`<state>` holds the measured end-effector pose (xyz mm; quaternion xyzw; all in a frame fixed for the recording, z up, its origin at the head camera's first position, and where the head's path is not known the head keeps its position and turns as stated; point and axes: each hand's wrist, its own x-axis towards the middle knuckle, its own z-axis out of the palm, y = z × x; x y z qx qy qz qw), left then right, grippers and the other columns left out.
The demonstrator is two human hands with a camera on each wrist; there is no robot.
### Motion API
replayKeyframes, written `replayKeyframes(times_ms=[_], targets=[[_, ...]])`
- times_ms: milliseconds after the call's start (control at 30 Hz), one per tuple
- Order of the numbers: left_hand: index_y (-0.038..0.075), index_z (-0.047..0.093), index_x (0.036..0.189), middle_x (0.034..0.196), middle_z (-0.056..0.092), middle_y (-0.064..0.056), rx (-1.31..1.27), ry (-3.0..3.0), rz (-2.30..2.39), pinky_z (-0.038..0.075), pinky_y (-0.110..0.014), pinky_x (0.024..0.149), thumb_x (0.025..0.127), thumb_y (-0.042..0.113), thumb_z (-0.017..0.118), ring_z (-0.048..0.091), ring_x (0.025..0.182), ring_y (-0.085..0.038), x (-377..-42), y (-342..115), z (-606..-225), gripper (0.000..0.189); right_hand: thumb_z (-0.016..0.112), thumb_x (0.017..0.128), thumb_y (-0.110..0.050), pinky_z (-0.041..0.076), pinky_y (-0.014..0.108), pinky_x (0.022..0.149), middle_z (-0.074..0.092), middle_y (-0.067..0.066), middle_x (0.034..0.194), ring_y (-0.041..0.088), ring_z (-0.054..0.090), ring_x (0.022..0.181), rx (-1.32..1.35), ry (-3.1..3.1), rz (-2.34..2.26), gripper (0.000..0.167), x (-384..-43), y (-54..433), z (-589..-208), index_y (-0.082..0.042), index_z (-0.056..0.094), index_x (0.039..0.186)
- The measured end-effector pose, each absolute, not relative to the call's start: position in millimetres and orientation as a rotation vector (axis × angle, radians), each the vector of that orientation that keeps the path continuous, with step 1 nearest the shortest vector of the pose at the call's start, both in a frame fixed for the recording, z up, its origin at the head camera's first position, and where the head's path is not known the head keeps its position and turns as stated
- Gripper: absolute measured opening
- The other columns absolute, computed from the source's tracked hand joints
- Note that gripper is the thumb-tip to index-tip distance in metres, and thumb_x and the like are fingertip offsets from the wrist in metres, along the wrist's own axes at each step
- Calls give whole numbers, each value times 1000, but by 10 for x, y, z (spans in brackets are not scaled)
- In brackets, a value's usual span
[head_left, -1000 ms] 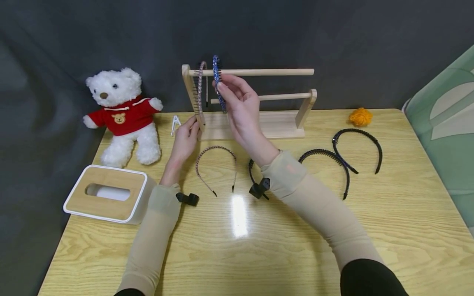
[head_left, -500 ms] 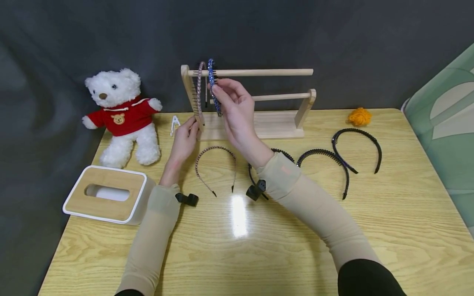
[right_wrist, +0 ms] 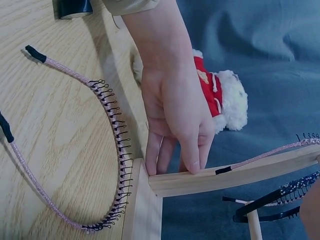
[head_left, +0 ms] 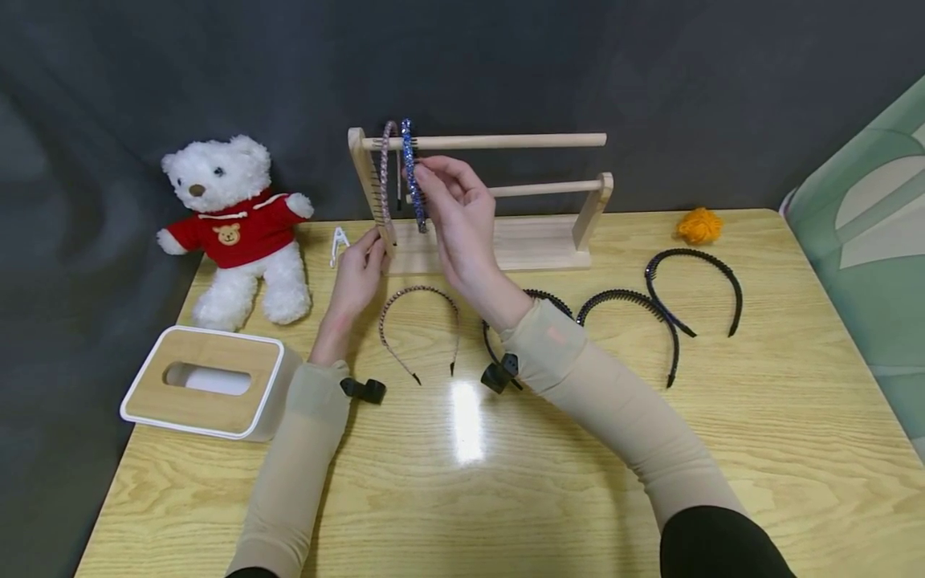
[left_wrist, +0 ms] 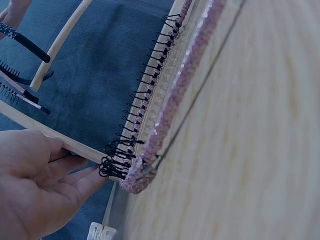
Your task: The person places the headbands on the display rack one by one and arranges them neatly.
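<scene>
My right hand (head_left: 462,221) pinches a glittery blue headband (head_left: 408,156) between thumb and fingers. The headband's top lies over the upper bar of a wooden rack (head_left: 520,142), its side hanging down. Beside it, nearer the left post, a pink headband (head_left: 385,181) hangs on the same bar. Low on that post, my left hand (head_left: 357,277) grips the wood; the right wrist view shows the left thumb (right_wrist: 192,162) along the post's edge. Black comb teeth line the pink headband (left_wrist: 175,85) in the left wrist view. Part of the blue headband is hidden behind my right fingers.
Another pink headband (head_left: 421,289) lies before the rack. Several black headbands (head_left: 627,296) lie to the right, one partly under my right forearm. At left are a white teddy bear (head_left: 242,221), a tissue box (head_left: 209,341) and a white clip (head_left: 339,245). An orange yarn ball (head_left: 699,226) sits far right.
My right hand has moved left and slightly down with the blue headband, bringing it closer to the hanging pink one. My left hand stays on the post.
</scene>
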<state>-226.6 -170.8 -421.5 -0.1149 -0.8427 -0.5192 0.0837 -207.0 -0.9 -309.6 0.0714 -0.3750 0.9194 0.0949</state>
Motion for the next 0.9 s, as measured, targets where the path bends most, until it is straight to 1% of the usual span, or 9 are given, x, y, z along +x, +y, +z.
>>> replayKeyframes(times_ms=[133,233,367,433,567,633,700,800,900], targets=[[-7,65,124,82,53,-24,-319,-2520,-1561,33,-25,58,117,7,42,44,66,-18,-2264,-1713,-4214,28,61,105,9,58,26,87,74,8,103,16,71,94,211,-1132,2720,23,-2051,18,-3092,-8,75,100],[-7,65,124,84,54,-27,-312,-2528,-1561,33,-24,58,117,8,42,44,66,-17,-2268,-1710,-4214,29,60,108,3,58,33,96,75,14,111,19,72,100,232,-1166,2702,15,-2028,82,-3099,-1,74,112],[-6,65,122,84,55,-27,-311,-2534,-1566,33,-24,57,118,10,42,44,65,-15,-2271,-1710,-4216,29,57,110,-2,56,38,101,73,22,120,23,73,105,275,-1214,2669,20,-1992,204,-3113,6,70,123],[-6,65,123,84,54,-27,-314,-2532,-1573,33,-24,56,118,10,41,42,63,-15,-2268,-1717,-4218,29,57,111,-3,56,38,101,72,23,122,23,74,105,292,-1232,2654,21,-1979,261,-3120,7,69,125],[-7,64,117,82,52,-24,-320,-2529,-1574,32,-25,56,118,10,41,40,62,-15,-2254,-1734,-4214,29,56,111,-4,56,40,102,70,27,125,23,74,106,328,-1279,2621,26,-1951,366,-3135,12,65,129],[-7,63,114,81,52,-24,-317,-2523,-1581,32,-25,56,118,11,41,40,63,-16,-2251,-1738,-4210,29,56,111,-5,55,41,103,70,28,125,25,74,107,346,-1305,2609,27,-1936,426,-3142,13,65,128],[-8,63,115,82,53,-25,-311,-2521,-1586,33,-24,56,118,13,41,42,64,-16,-2249,-1737,-4206,31,56,110,-5,55,43,103,72,27,122,26,74,107,362,-1329,2595,25,-1917,503,-3149,11,68,125],[-9,65,124,85,55,-26,-306,-2528,-1594,35,-23,58,118,14,41,45,67,-16,-2257,-1729,-4207,33,57,108,-6,55,43,103,75,21,117,28,74,108,382,-1366,2564,21,-1881,655,-3154,3,74,117],[-8,65,132,88,57,-26,-303,-2544,-1576,36,-23,58,118,15,41,47,68,-16,-2261,-1727,-4208,35,58,107,-7,56,42,102,76,18,114,28,74,107,403,-1404,2524,21,-1842,824,-3149,1,76,115]])
